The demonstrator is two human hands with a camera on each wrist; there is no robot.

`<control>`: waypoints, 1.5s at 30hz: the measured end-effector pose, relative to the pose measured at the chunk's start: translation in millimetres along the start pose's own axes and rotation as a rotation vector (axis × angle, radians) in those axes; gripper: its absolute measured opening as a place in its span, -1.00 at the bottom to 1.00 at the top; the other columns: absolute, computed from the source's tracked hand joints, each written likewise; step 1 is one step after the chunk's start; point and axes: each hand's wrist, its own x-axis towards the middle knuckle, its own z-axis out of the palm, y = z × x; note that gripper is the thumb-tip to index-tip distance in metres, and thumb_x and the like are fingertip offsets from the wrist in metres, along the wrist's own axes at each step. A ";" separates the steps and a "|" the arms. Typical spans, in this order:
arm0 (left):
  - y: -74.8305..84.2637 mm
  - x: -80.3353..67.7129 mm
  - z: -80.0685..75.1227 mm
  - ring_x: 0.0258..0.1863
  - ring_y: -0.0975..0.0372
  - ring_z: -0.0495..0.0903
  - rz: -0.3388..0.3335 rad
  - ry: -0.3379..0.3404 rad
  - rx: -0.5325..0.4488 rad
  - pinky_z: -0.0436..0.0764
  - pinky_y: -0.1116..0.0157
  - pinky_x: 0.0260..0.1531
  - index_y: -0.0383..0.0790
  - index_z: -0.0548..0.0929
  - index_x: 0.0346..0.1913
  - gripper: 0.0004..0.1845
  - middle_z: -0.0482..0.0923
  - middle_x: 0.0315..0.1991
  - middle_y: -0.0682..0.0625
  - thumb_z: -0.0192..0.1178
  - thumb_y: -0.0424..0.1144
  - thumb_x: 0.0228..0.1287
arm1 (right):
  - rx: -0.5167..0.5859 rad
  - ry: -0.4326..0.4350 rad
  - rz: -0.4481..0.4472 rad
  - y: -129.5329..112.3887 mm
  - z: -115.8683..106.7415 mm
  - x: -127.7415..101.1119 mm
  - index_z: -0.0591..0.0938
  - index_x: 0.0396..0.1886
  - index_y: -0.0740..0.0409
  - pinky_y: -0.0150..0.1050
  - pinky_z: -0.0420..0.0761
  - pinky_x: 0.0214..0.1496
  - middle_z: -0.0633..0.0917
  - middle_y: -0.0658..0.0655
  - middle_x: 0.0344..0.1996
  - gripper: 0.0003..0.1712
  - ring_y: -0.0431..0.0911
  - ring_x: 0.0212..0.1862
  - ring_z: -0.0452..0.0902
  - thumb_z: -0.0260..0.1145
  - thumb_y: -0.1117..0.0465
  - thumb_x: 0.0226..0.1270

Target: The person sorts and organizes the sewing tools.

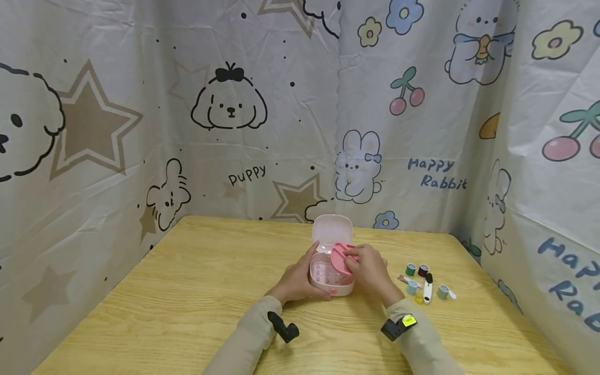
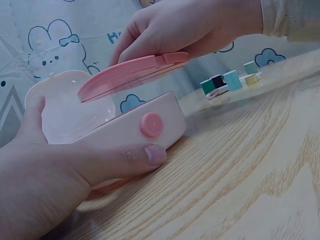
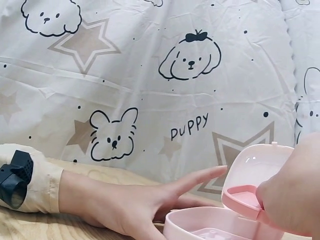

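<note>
A pale pink box (image 1: pixel 319 284) stands on the table with its lid (image 1: pixel 333 229) raised at the back. My left hand (image 1: pixel 296 278) grips the box from its left side, thumb along the front near a round pink button (image 2: pixel 151 124). Over the box's right half, my right hand (image 1: pixel 370 268) pinches a darker pink divided tray (image 1: pixel 338 258). In the left wrist view the tray (image 2: pixel 132 75) is tilted above the box's rim. Small raised marks show on the floor inside the box.
Right of the box lie several thread spools, among them a green one (image 1: pixel 410 269) and a dark one (image 1: pixel 423 270), with a white-and-black tool (image 1: pixel 428 289) and a small yellow item (image 1: pixel 419 298). A printed curtain (image 1: pixel 262 156) hangs behind the wooden table (image 1: pixel 187 291).
</note>
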 end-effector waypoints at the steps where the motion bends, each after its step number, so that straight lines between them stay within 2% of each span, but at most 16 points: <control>1: 0.1 0.1 -0.2 0.42 -0.02 0.34 -0.001 0.000 -0.001 0.33 -0.19 0.34 0.39 -0.18 0.67 0.53 0.23 0.56 0.00 0.71 0.28 -0.31 | 0.004 0.001 0.004 0.7 -0.8 0.3 0.81 0.06 0.15 0.06 0.32 -0.04 0.66 0.20 -0.01 -0.71 0.09 0.04 0.53 0.40 0.18 0.42; 5: 0.5 -0.4 -1.0 0.45 -0.05 0.31 0.002 0.006 -0.008 0.28 -0.25 0.35 0.37 -0.17 0.68 0.53 0.20 0.58 0.00 0.72 0.26 -0.31 | 0.014 0.005 0.014 3.3 -2.3 1.7 0.81 0.06 0.14 0.03 0.31 -0.06 0.67 0.20 -0.01 -0.71 0.09 0.01 0.53 0.42 0.18 0.41; 13: 0.0 -1.6 -1.2 0.44 -0.03 0.33 0.021 0.008 0.005 0.34 -0.14 0.34 0.36 -0.18 0.68 0.55 0.20 0.58 -0.03 0.73 0.25 -0.32 | 0.007 0.012 -0.001 6.7 -4.8 0.9 0.81 0.03 0.20 0.02 0.34 -0.10 0.67 0.23 -0.04 -0.70 0.11 -0.02 0.53 0.42 0.21 0.36; 23: 0.4 -0.3 0.0 0.44 -0.03 0.31 0.005 -0.001 0.007 0.33 -0.16 0.35 0.37 -0.18 0.68 0.55 0.18 0.59 -0.01 0.73 0.22 -0.31 | 0.005 0.006 0.032 7.7 -6.3 1.5 0.81 0.04 0.19 0.03 0.34 -0.07 0.65 0.22 -0.02 -0.70 0.10 -0.02 0.50 0.42 0.21 0.36; 32: -0.7 -0.1 -0.3 0.44 -0.03 0.31 0.011 0.002 0.013 0.32 -0.17 0.34 0.37 -0.18 0.68 0.55 0.18 0.59 0.00 0.73 0.24 -0.32 | 0.007 0.010 0.028 9.7 -7.1 1.1 0.81 0.03 0.20 -0.02 0.33 -0.12 0.65 0.20 -0.06 -0.70 0.08 -0.06 0.50 0.41 0.22 0.36; 45: 2.4 -2.1 -1.1 0.44 -0.05 0.32 0.008 -0.001 0.001 0.33 -0.17 0.34 0.35 -0.16 0.68 0.53 0.19 0.58 -0.03 0.74 0.20 -0.29 | 0.008 0.005 0.042 18.2 -6.3 1.7 0.82 0.02 0.18 0.01 0.33 -0.10 0.66 0.21 -0.04 -0.71 0.09 -0.06 0.50 0.40 0.23 0.35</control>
